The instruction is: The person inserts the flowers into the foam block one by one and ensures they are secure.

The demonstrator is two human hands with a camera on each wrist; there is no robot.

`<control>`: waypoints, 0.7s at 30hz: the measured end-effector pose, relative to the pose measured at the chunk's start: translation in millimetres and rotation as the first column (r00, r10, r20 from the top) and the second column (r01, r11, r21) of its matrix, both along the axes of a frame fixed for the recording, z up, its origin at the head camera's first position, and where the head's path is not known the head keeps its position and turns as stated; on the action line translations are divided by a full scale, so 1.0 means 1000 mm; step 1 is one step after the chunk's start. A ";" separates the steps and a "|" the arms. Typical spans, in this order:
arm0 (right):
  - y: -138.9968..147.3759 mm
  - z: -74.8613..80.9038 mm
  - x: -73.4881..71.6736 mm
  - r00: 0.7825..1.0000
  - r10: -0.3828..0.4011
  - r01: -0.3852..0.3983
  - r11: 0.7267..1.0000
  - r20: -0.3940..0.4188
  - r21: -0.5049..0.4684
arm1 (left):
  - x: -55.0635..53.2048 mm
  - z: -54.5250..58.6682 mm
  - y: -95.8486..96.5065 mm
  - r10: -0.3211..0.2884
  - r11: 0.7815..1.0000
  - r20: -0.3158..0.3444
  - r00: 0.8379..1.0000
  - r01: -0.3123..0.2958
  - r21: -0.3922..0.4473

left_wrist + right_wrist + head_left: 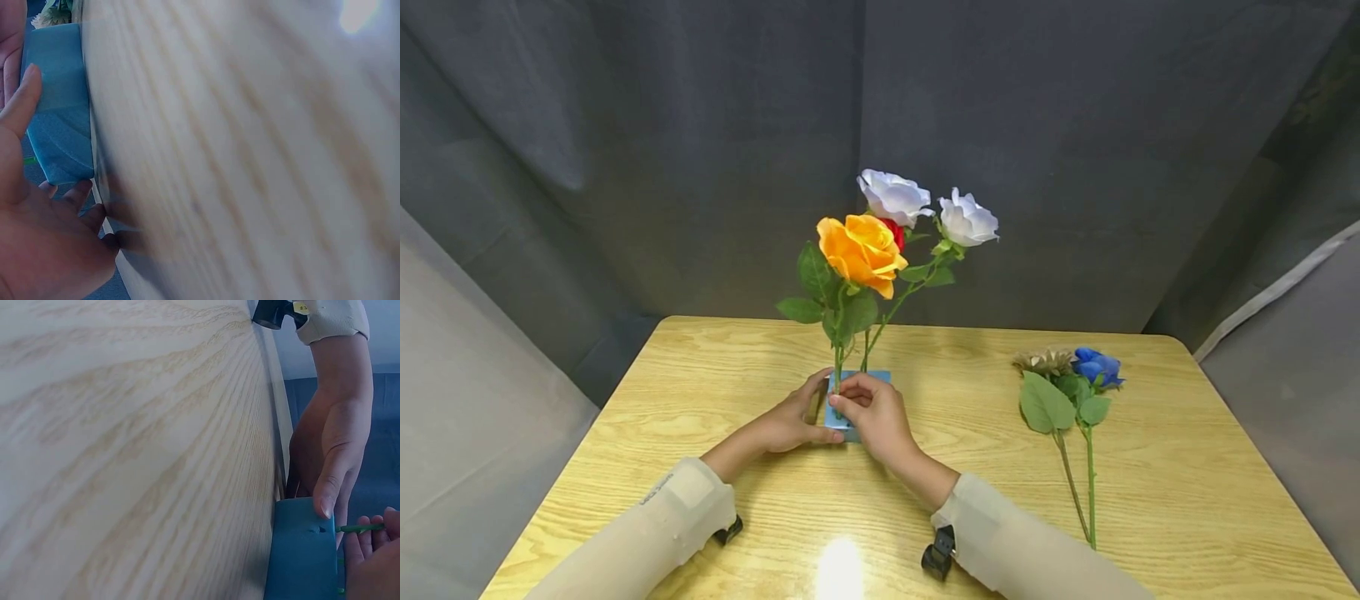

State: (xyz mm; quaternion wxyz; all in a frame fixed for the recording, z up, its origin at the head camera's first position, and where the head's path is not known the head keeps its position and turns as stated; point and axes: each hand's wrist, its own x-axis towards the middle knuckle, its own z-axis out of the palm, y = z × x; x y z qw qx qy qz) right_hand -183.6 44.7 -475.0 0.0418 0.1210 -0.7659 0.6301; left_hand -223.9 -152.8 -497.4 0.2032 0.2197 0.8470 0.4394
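Observation:
A light blue block (850, 435) stands on the table, its side filling part of the left wrist view (59, 140). My left hand (782, 425) holds it at the left, thumb on the near face and fingers around the far side. My right hand (883, 421) pinches the lower stem of an orange rose (861, 254) just above the block; in the right wrist view a green stem (361, 528) meets the block. Behind the orange bloom rise two white roses (895, 197) and a red flower (895, 233), mostly hidden. Their stems come down to the block.
To the right, a blue rose (1096, 367) and a brownish flower (1043, 362) lie on the wooden table (970, 400), stems pointing toward me. Dark grey curtain (1037, 125) hangs behind the table's back edge.

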 end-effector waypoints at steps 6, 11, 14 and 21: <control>0.000 0.002 0.002 1.000 0.004 -0.003 1.000 0.021 -0.017 | 0.000 0.001 0.000 -0.009 1.000 0.007 1.000 0.009 0.006; 0.000 0.001 0.002 0.999 0.008 -0.007 1.000 0.033 -0.029 | 0.000 0.002 0.001 -0.012 1.000 0.015 1.000 0.012 0.016; 0.001 0.000 0.001 0.999 0.010 -0.009 0.999 0.031 -0.034 | 0.000 0.001 0.001 -0.013 1.000 0.012 1.000 0.013 0.015; 0.008 0.003 0.005 0.999 0.034 -0.033 0.999 0.037 -0.034 | 0.000 -0.001 0.000 -0.006 1.000 0.011 1.000 0.006 0.014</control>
